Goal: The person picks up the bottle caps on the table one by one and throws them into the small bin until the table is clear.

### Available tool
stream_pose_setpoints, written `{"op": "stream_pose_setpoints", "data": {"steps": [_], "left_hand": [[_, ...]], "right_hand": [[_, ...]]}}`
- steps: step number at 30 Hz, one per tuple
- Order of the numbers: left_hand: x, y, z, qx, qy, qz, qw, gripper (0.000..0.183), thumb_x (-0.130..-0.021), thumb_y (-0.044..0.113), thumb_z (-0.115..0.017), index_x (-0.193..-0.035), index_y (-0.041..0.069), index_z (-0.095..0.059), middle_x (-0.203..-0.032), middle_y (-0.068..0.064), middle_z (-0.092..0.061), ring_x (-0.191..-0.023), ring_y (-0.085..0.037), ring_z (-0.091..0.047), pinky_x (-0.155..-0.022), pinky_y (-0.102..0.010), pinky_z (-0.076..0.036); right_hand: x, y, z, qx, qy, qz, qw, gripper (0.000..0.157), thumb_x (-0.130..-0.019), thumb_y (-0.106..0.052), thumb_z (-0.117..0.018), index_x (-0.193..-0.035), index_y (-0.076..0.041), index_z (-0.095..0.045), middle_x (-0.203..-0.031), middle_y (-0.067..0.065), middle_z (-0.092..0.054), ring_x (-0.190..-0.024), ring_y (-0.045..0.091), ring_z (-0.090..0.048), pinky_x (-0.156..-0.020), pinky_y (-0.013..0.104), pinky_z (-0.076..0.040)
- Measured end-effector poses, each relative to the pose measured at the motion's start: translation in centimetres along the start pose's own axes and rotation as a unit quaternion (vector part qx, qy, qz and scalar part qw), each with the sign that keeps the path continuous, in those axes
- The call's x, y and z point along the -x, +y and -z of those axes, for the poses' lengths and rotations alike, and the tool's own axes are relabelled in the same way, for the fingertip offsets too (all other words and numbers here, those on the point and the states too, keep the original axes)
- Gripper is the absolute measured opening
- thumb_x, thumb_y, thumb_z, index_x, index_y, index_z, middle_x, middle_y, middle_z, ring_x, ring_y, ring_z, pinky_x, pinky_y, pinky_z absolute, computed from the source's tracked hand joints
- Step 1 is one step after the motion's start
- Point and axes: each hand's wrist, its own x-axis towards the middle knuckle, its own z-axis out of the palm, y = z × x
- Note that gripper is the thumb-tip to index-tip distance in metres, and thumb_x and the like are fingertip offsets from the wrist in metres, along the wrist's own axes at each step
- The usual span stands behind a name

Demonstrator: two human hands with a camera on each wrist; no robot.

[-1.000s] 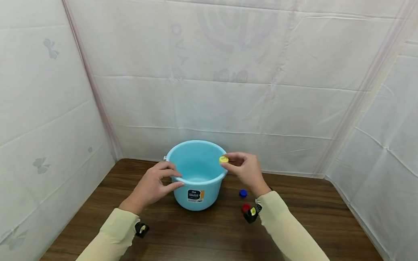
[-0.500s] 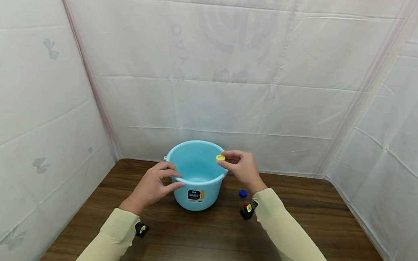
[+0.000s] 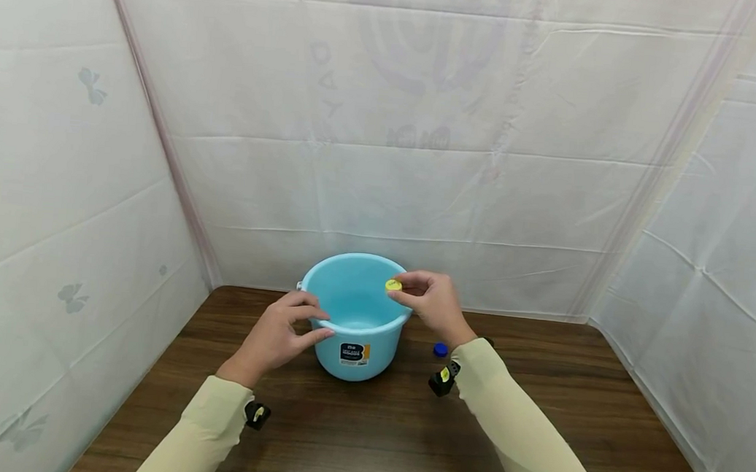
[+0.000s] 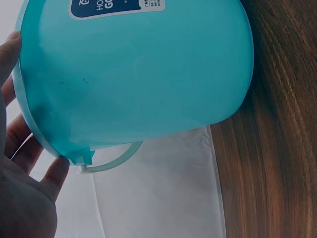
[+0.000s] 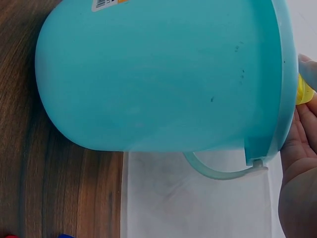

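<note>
A light blue bucket [image 3: 327, 351] stands upright on the table, a dark label on its front. My left hand [image 3: 279, 334] grips the bucket's rim at the near left, thumb outside and fingers reaching over the edge; the left wrist view shows the fingertips around the rim [image 4: 42, 136]. Between thumb and fingers, my right hand [image 3: 440, 306] pinches a yellow bottle cap [image 3: 393, 287], held above the bucket's opening just inside the right rim. In the right wrist view the bucket's edge partly covers this yellow cap [image 5: 303, 91]. The lower part of the bucket's inside is hidden from the head view.
A blue bottle cap [image 3: 440, 349] lies on the wooden table [image 3: 350, 439] right of the bucket, near my right wrist. A red cap [image 5: 11, 236] shows at the right wrist view's bottom edge. White sheeting [image 3: 420, 195] encloses the table's back and sides.
My right hand has moved a little left with the yellow bottle cap, from the rim to over the opening. The right wrist now covers the red cap in the head view. My left hand stays put.
</note>
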Motion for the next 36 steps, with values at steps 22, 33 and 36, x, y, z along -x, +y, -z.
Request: {"op": "stream_pose_setpoints", "data": {"steps": [22,33,36], "left_hand": [[0.03,-0.01,-0.09,-0.005,0.008,-0.014,0.9999,0.019,-0.08,0.03,-0.089,-0.095,0.022,-0.081,-0.106,0.006,-0.066,-0.103,-0.013,-0.061,-0.091,-0.043,-0.061],[0.0,0.01,0.0,-0.003,0.007,-0.009,0.9999,0.018,-0.081,0.03,-0.089,-0.095,0.022,-0.081,-0.106,0.007,-0.066,-0.103,-0.012,-0.06,-0.09,-0.042,-0.061],[-0.01,0.06,0.0,-0.004,0.007,-0.011,0.9999,0.019,-0.08,0.03,-0.089,-0.095,0.022,-0.081,-0.106,0.006,-0.066,-0.103,-0.013,-0.06,-0.09,-0.043,-0.061]], "right_hand": [[-0.04,0.01,-0.21,-0.003,-0.002,0.015,1.0,0.044,-0.088,-0.033,-0.083,-0.122,-0.008,-0.074,-0.129,0.016,-0.071,-0.126,0.036,-0.065,-0.099,0.043,-0.058],[0.05,0.53,0.4,-0.024,0.004,0.016,1.0,0.052,-0.087,-0.034,-0.084,-0.125,0.0,-0.072,-0.128,0.02,-0.07,-0.124,0.036,-0.066,-0.098,0.043,-0.059],[0.14,0.48,0.68,-0.029,0.007,0.01,0.999,0.052,-0.086,-0.035,-0.084,-0.124,-0.001,-0.072,-0.127,0.022,-0.07,-0.123,0.039,-0.066,-0.096,0.042,-0.06]]}}
